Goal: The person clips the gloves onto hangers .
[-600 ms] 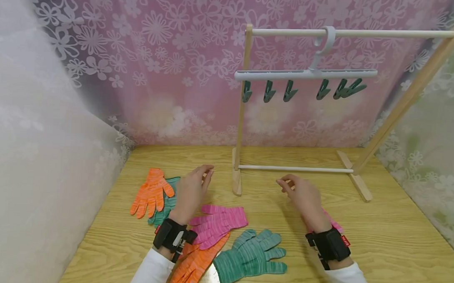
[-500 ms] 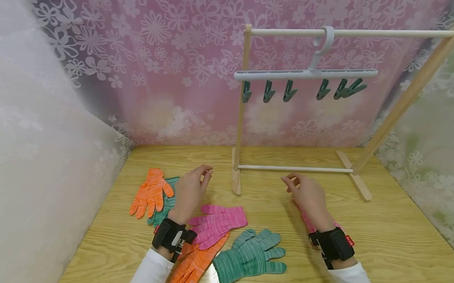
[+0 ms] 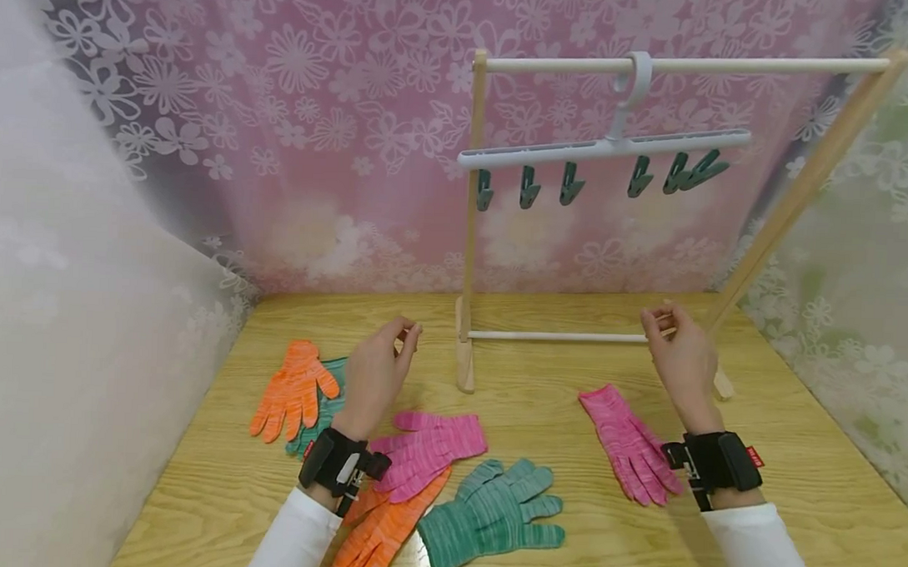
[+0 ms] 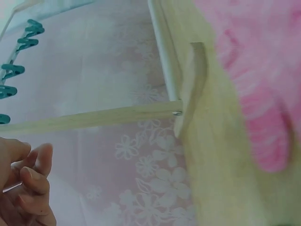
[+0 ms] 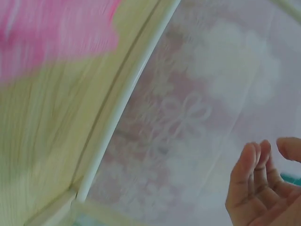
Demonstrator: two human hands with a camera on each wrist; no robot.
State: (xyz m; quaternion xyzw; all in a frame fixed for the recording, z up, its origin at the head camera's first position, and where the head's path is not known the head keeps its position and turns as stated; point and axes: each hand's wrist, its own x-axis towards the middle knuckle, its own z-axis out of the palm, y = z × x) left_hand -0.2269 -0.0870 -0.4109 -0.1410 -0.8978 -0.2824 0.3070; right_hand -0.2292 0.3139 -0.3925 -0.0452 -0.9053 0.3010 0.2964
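My left hand (image 3: 376, 368) hovers over the left part of the table, fingers loosely bent and holding nothing. Beneath and left of it lie an orange glove (image 3: 297, 391) and a green glove (image 3: 329, 408). Closer to me, a pink glove (image 3: 433, 450) overlaps another orange glove (image 3: 393, 523), with a second green glove (image 3: 494, 514) beside them. My right hand (image 3: 680, 358) is raised near the rack's right foot, its thumb apart from the bent fingers (image 5: 249, 165) and nothing between them. Below its wrist lies a second pink glove (image 3: 629, 444).
A wooden drying rack (image 3: 471, 234) stands at the back, with a white lower bar (image 3: 557, 337). From its top bar hangs a white hanger (image 3: 601, 151) carrying several green clothespins (image 3: 570, 183). Flowered curtains (image 3: 317, 128) enclose the table.
My right hand has moved right and away from me, uncovering the pink glove beneath it. The left hand has hardly moved, and the view has shifted slightly.
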